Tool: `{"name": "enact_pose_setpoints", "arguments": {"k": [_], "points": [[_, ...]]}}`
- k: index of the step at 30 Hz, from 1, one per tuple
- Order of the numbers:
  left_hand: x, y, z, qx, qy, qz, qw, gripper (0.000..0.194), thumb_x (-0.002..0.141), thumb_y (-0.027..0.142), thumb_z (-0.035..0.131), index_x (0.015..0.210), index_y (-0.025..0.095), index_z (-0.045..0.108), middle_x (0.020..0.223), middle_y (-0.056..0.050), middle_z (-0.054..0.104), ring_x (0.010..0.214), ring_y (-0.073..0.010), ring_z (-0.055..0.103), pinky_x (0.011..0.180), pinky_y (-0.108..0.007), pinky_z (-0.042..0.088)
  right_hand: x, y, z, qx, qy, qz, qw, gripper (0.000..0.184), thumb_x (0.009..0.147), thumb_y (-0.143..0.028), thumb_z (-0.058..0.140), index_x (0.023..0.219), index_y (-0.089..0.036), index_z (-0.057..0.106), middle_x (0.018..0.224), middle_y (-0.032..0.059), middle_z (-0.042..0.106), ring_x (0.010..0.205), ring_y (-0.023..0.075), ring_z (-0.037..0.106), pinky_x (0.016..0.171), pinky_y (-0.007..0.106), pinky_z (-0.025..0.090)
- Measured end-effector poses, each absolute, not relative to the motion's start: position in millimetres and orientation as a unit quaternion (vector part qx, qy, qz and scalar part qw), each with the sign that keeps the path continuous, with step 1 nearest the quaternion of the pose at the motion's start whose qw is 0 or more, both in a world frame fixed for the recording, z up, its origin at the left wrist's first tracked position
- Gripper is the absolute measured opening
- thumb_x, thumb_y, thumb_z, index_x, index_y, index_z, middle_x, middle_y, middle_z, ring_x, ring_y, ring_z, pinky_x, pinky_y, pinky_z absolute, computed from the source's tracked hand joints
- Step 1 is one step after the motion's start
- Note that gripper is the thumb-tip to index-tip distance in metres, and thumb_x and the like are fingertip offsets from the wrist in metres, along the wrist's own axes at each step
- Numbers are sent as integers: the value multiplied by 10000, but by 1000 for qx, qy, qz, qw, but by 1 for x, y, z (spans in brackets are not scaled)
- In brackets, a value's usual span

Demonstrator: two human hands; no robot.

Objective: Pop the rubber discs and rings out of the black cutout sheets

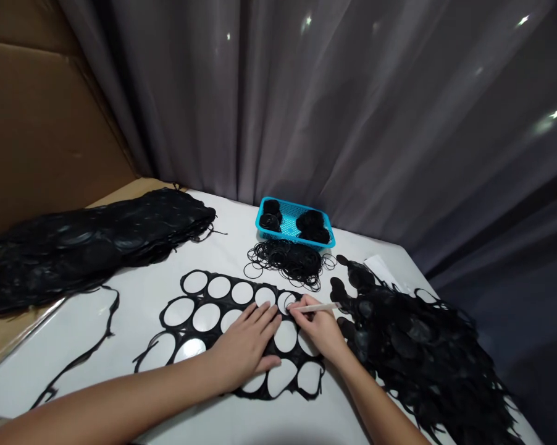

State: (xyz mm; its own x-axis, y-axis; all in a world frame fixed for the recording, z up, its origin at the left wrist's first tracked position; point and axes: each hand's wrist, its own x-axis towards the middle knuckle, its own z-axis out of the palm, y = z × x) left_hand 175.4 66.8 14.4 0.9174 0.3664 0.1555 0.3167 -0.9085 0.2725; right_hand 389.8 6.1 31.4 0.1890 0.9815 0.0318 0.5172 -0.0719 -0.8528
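A black rubber sheet [226,301] punched with rows of round holes lies flat on the white table [153,296], and the white surface shows through the holes. My left hand [246,343] rests flat on this sheet, fingers spread, holding nothing. My right hand [318,327] pinches a slim white pen [318,307], its tip at the rim of a hole in the sheet's upper right. A thin black ring seems to lie in that hole, though my fingers partly hide it.
Large heaps of punched black sheets [93,244] [417,352] lie left and right. Behind stand a blue plastic basket [290,209] with black bundles and a tangle of thin black rings [290,262]. A black rubber strip [86,343] lies at left. Grey curtain [306,93] and cardboard [37,111] border the table.
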Motion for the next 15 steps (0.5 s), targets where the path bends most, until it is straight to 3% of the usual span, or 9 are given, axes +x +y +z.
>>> {"name": "enact_pose_setpoints", "arguments": {"k": [10,15], "points": [[173,65,4,971,173,125,109,707,955,596,553,1510,188,390,1540,-125,438,1444,-340,358,1195,-517,220,390,4,19,-660,-595,264,375,137,949,-301,561,876,-223,646,897,33,685,829,200,621,770,317,500],[174,65,1,969,173,129,116,711,950,576,570,1516,190,378,1535,-124,446,1449,-341,347,1202,-532,193,381,-5,15,-612,-697,165,336,146,979,-194,495,919,-226,624,947,65,687,951,230,621,846,357,500]]}}
